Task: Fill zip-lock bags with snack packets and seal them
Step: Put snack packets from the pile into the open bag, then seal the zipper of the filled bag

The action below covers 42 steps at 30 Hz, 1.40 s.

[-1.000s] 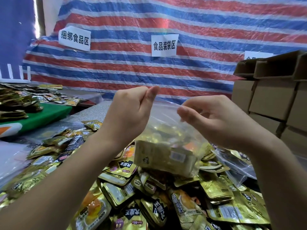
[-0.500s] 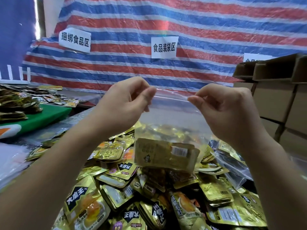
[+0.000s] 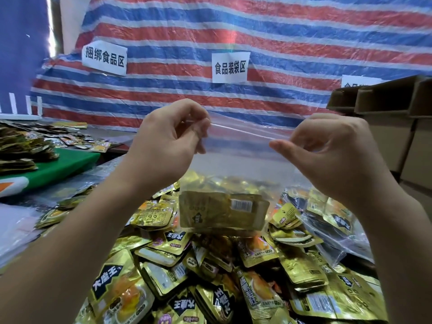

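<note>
A clear zip-lock bag [image 3: 236, 157] hangs in the air in front of me, with gold snack packets [image 3: 222, 212] lying in its bottom. My left hand [image 3: 170, 141] pinches the bag's top strip at its left end. My right hand [image 3: 327, 148] pinches the same strip at its right end. The strip is stretched straight between the two hands. Below the bag lies a big heap of loose gold snack packets [image 3: 210, 277].
Stacked cardboard boxes [image 3: 397, 127] stand at the right. A green board [image 3: 58, 164] with more packets [image 3: 21, 146] lies at the left. Empty clear bags [image 3: 336, 239] lie on the heap at right. A striped tarp with paper signs [image 3: 230, 66] hangs behind.
Both hands have moved apart along the top strip, the right hand going further right, and the bag has risen slightly. The strip now looks straight and taut.
</note>
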### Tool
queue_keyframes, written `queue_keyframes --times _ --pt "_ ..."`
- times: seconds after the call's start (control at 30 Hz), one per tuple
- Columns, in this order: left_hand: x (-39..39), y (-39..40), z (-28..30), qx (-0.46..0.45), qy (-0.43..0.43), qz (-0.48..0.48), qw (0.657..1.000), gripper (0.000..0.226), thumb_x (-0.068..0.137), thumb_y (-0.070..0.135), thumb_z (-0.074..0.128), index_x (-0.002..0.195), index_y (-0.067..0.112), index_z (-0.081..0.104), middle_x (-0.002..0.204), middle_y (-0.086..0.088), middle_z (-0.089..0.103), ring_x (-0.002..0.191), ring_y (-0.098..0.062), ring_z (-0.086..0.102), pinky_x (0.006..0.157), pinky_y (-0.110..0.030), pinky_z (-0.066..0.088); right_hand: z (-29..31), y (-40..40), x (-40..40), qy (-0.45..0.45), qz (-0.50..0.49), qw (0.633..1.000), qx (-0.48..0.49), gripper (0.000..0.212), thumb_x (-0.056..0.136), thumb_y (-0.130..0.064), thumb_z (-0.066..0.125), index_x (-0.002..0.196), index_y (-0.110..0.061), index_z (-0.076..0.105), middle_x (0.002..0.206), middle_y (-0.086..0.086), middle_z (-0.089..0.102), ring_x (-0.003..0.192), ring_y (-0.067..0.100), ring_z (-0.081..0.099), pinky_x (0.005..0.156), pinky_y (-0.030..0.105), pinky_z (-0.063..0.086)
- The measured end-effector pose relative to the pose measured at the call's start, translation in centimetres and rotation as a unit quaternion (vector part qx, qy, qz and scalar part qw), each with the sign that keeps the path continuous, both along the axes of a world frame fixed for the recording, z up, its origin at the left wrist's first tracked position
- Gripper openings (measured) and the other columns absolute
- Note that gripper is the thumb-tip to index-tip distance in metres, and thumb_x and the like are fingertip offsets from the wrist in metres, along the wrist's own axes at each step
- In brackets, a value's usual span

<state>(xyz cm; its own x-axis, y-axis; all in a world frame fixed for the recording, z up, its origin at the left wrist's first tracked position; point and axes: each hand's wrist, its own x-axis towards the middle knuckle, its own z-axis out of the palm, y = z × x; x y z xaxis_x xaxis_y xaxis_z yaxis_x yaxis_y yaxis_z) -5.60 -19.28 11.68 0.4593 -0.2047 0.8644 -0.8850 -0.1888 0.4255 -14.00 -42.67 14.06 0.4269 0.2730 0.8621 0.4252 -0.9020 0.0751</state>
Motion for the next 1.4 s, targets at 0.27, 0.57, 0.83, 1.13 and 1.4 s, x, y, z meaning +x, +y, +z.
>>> queue_keyframes --times 0.27,0.57,0.83,1.13,1.4 --pt "-0.8 -0.2 0.4 -0.102 0.122 -0.078 0.984 0.025 0.095 0.013 0.061 0.116 0.024 0.052 0.079 -0.002 0.075 0.06 -0.02 0.069 0.052 -0.022 0.051 -0.6 0.5 1.0 -0.059 -0.029 0.994 0.09 0.027 0.085 -0.025 0.078 0.099 -0.005 0.067 0.097 0.002 0.055 0.063 0.011 0.053 0.064 0.021 0.047" --pt "-2.2 -2.9 -1.1 -0.055 0.166 -0.16 0.972 0.01 0.093 0.012 0.065 0.084 0.017 0.062 0.071 0.003 0.074 0.063 -0.017 0.073 0.049 -0.019 0.047 -1.0 4.5 -0.8 0.062 -0.053 0.995 0.057 0.046 0.092 -0.054 0.055 0.119 -0.018 0.064 0.099 -0.007 0.066 0.092 0.015 0.063 0.083 0.043 0.052" --pt "-2.4 -3.0 -1.0 -0.06 0.207 -0.212 0.953 0.007 0.092 0.015 0.064 0.086 0.015 0.067 0.072 0.001 0.074 0.064 -0.017 0.073 0.05 -0.019 0.049 -0.9 4.7 -1.2 0.183 0.055 0.973 0.132 0.01 0.092 -0.027 0.067 0.083 -0.023 0.068 0.075 -0.002 0.071 0.074 0.018 0.067 0.069 0.048 0.054" --pt "-2.4 -2.7 -0.9 -0.015 0.225 -0.166 0.96 0.014 0.094 0.018 0.062 0.084 0.012 0.07 0.077 0.0 0.076 0.066 -0.016 0.073 0.054 -0.019 0.051 -0.8 4.2 -0.9 0.193 0.054 0.968 0.152 0.012 0.092 -0.023 0.066 0.081 -0.023 0.069 0.073 -0.006 0.069 0.072 0.01 0.066 0.069 0.037 0.052" --pt "-2.6 -2.8 -1.1 0.012 0.164 -0.141 0.976 0.013 0.094 0.017 0.064 0.085 0.013 0.073 0.075 0.0 0.074 0.065 -0.014 0.07 0.057 -0.019 0.05 -0.8 4.6 -1.1 0.208 0.046 0.966 0.15 0.015 0.087 -0.035 0.061 0.078 -0.025 0.068 0.072 -0.007 0.069 0.07 0.01 0.065 0.068 0.043 0.056"
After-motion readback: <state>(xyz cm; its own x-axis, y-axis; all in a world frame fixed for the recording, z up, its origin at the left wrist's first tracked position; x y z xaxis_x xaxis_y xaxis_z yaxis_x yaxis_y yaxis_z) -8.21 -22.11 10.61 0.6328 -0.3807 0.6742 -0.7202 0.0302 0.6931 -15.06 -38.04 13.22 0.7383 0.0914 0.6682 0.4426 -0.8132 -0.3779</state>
